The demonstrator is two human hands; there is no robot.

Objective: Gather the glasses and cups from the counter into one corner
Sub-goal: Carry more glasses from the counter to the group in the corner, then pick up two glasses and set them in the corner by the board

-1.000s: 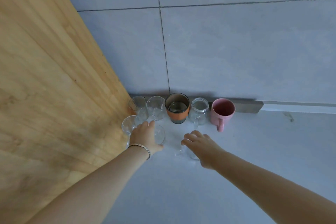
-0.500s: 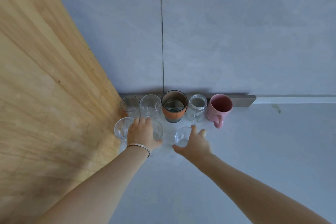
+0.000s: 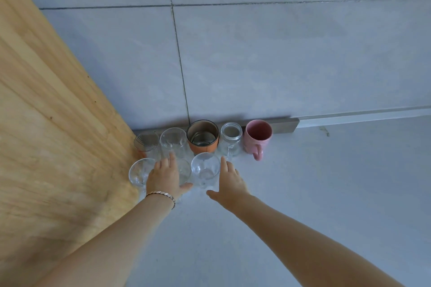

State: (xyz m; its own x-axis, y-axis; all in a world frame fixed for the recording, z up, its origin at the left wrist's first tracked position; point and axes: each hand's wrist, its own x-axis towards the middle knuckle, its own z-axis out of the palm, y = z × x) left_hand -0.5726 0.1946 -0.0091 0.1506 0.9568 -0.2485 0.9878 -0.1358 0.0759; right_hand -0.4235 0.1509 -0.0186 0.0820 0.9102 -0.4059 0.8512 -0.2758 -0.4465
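Five vessels line the wall: two clear glasses [image 3: 145, 141] [image 3: 173, 141], an orange-sleeved cup [image 3: 202, 139], a glass jar mug [image 3: 231, 137] and a pink mug [image 3: 257, 136]. In front stand three more clear glasses. The left one [image 3: 139, 171] touches the wooden panel. My left hand [image 3: 164, 176], with a bracelet at the wrist, lies over the middle one [image 3: 184, 170], thumb curled round its near side. My right hand [image 3: 229, 182] rests flat against the right side of the third glass [image 3: 205, 169], fingers straight and thumb spread below it.
A light wooden panel [image 3: 58, 147] closes the corner on the left. Grey tiled wall [image 3: 256, 65] runs behind, with a metal strip [image 3: 283, 124] at its foot. The grey counter [image 3: 326, 193] stretches to the right and toward me.
My right hand slid the third clear glass forward and left, up beside the middle front glass. My left hand stayed on its glass. The view shifted closer.
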